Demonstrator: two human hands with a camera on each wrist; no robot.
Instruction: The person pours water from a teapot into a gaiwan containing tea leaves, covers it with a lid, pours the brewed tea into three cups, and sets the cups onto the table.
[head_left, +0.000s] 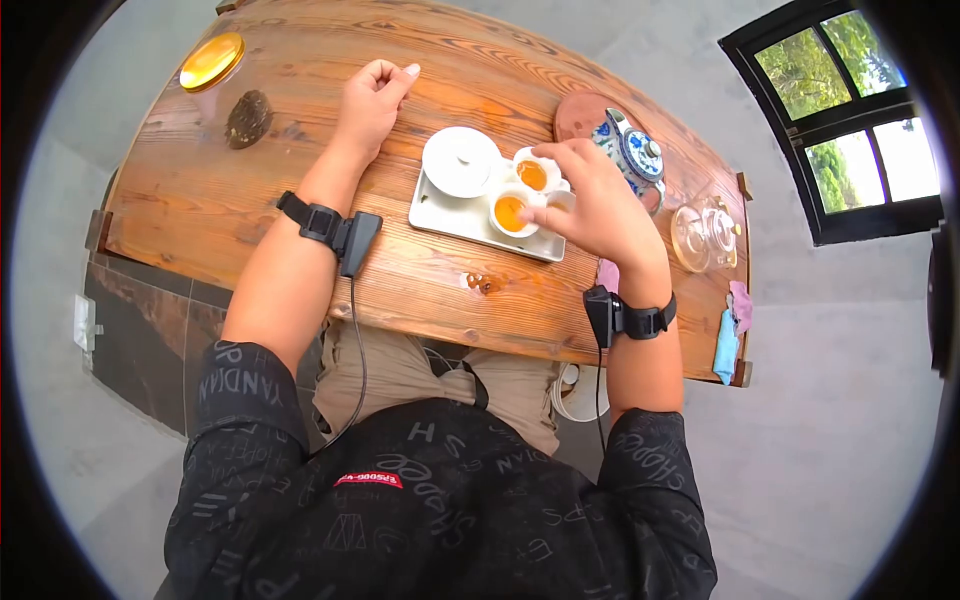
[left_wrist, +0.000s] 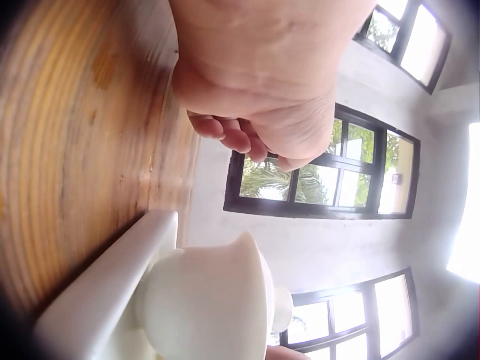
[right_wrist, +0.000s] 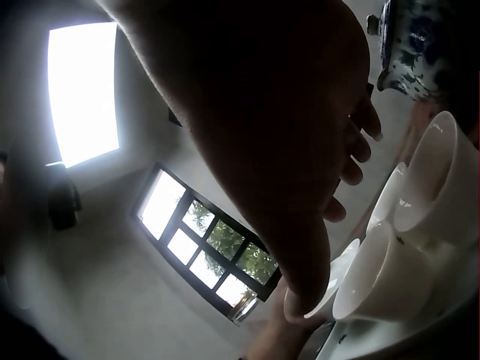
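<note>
A white tray [head_left: 455, 222] carries a lidded white bowl [head_left: 455, 170] and white cups; two cups show amber liquid [head_left: 531, 176] [head_left: 511, 213], and another is partly behind my right hand [head_left: 600, 205]. That hand hovers over the cups with fingers spread, thumb tip by the front cup's rim. In the right wrist view its thumb [right_wrist: 304, 277] is beside the cups [right_wrist: 386, 277], gripping none. My left hand [head_left: 375, 105] lies beyond the tray's left side, fingers loosely curled and empty; the left wrist view shows it [left_wrist: 262, 97] above the lidded bowl [left_wrist: 206, 292].
A blue-and-white teapot [head_left: 630, 150] stands behind my right hand by a round brown board [head_left: 578, 112]. Farther right are a glass pot [head_left: 708, 235] and a blue cloth [head_left: 726, 345]. A gold-lidded jar [head_left: 212, 62] and a dark round lump [head_left: 249, 119] are at the left.
</note>
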